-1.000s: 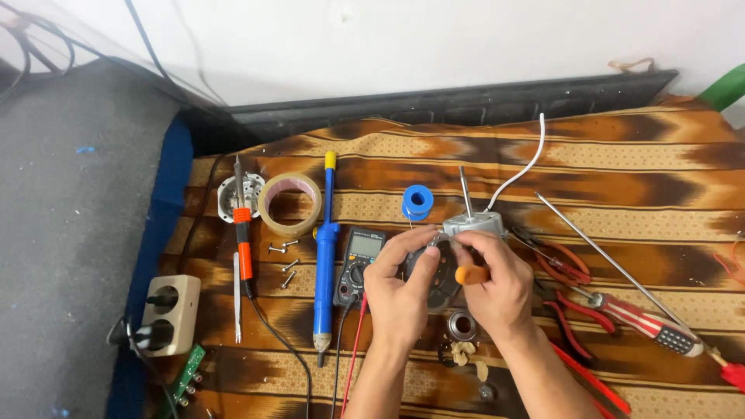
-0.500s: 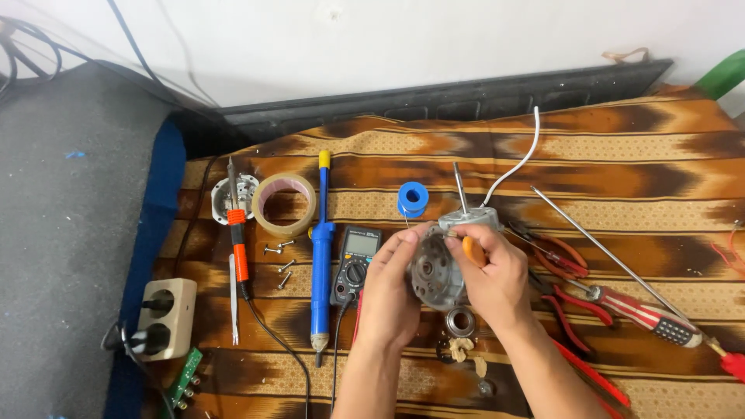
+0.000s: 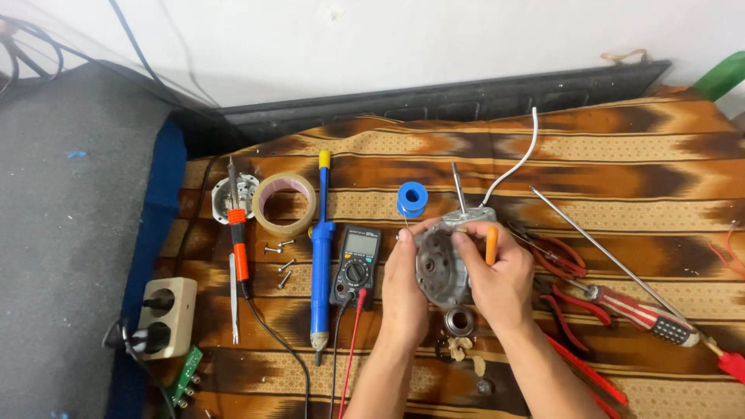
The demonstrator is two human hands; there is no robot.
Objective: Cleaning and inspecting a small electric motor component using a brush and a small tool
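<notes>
surface: brown striped cloth (image 3: 621, 155) on the floor, white wall behind, black bar (image 3: 466, 97) along the cloth's far edge
room left: grey mat (image 3: 70, 233) and blue edge (image 3: 159, 225) left of cloth
landmark: small grey motor (image 3: 442, 264), held up over cloth centre
left hand (image 3: 403, 291): fingers curled on motor's left rim, gripping
right hand (image 3: 500, 275): wrapped round motor's right side, thumb on its face; an orange-handled tool (image 3: 491, 244) is also pinched in this hand
left of motor: multimeter (image 3: 355, 264) just beside, blue soldering iron (image 3: 320, 248), tape roll (image 3: 284, 204), loose screws (image 3: 278, 260), white socket block (image 3: 164, 316) at cloth edge
behind motor: blue solder spool (image 3: 412, 199), white wire (image 3: 516, 159)
right of motor: red pliers (image 3: 563, 268), long screwdriver (image 3: 628, 291)
below motor: bearing ring (image 3: 459, 320)
open room: bare cloth far right and behind spool
</notes>
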